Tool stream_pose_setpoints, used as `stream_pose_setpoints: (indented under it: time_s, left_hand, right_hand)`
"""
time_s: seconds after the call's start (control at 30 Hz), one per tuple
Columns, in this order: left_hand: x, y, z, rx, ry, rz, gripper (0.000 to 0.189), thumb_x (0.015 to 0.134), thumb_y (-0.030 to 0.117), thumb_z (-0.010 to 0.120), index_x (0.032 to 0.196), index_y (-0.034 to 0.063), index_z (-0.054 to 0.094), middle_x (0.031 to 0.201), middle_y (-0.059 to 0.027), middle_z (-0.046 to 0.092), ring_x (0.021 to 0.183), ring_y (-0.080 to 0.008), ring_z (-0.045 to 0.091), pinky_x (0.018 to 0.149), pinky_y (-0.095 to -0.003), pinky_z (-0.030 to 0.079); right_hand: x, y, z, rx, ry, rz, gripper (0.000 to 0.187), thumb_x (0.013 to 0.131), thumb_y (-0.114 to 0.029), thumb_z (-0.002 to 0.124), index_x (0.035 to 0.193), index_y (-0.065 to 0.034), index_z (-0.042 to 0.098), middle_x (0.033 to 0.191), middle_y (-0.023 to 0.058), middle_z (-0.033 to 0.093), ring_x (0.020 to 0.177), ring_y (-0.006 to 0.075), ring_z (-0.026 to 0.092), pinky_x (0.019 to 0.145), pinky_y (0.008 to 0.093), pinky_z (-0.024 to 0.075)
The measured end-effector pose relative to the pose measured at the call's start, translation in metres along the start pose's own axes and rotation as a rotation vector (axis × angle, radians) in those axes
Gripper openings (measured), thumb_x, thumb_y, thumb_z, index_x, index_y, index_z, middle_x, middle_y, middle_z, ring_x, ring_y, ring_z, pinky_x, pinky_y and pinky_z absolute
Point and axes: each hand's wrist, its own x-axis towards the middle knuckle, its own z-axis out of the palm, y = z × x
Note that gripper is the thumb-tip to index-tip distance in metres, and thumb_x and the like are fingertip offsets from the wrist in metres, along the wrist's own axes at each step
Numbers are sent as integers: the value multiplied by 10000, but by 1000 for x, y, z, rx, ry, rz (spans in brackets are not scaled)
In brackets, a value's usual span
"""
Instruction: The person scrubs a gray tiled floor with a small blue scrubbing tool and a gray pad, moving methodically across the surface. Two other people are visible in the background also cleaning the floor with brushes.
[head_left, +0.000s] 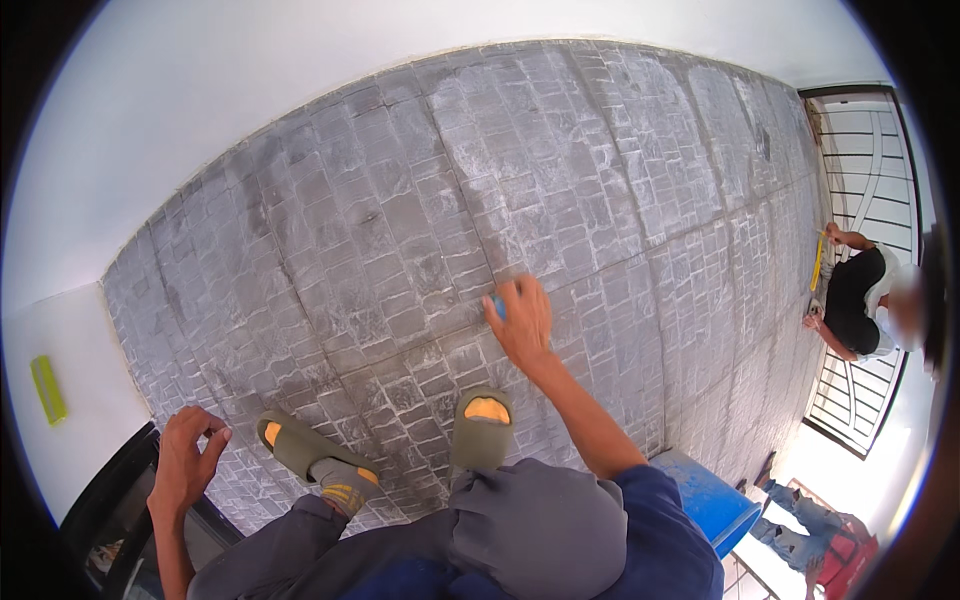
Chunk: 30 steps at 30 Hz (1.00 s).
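Observation:
My right hand (523, 321) reaches down over the grey stone-patterned floor (405, 225) with its fingers around a small blue object (499, 306). Most of that object is hidden by the fingers, so its kind cannot be told. The hand is slightly blurred. To the left, my left hand (187, 454) hangs beside my knee, fingers loosely curled, thumb apart, nothing visible in it. Pale, powdery patches and darker streaks cover the floor. My feet stand in olive slide sandals (480, 439).
A white wall (247, 67) borders the floor. At right, one person (862, 300) crouches with a yellow strip by a metal gate (870, 172); another person (817, 536) is lower right. Near my right elbow lies a blue plastic container (701, 491). A dark frame (112, 480) stands left.

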Motion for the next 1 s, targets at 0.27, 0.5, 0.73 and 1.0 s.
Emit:
stream_pose_setpoints:
  time_s: [0.27,0.5,0.73,1.0]
  left_hand:
    - [-16,-7,4,-45,-22,-40,148,866,92,739,841,-18,643,816,-151,622,809,-342,604,764,-424,458]
    - [-15,15,0,-106,4,-95,125,851,78,748,841,-9,659,812,-144,629,804,-333,604,772,-432,454]
    - [-13,24,19,-183,-97,-39,97,820,53,768,839,10,683,853,-136,674,822,-335,621,785,-435,457]
    - [26,21,23,-27,-159,195,115,836,47,718,810,-3,617,792,-156,605,794,-343,591,748,-446,432]
  right_hand:
    - [23,12,13,13,43,-93,287,872,-210,801,1065,-50,661,1057,183,553,949,370,576,820,471,469]
    - [318,-45,76,-62,188,-188,316,954,-334,719,1083,-49,671,1054,164,585,1002,334,595,858,459,484]
    - [343,-29,74,-83,287,-73,340,934,-336,741,1080,-39,659,1075,175,581,988,351,602,828,475,492]
    - [35,-3,22,-16,92,-42,294,869,-269,782,1030,-72,634,1051,140,537,973,302,546,811,435,448]
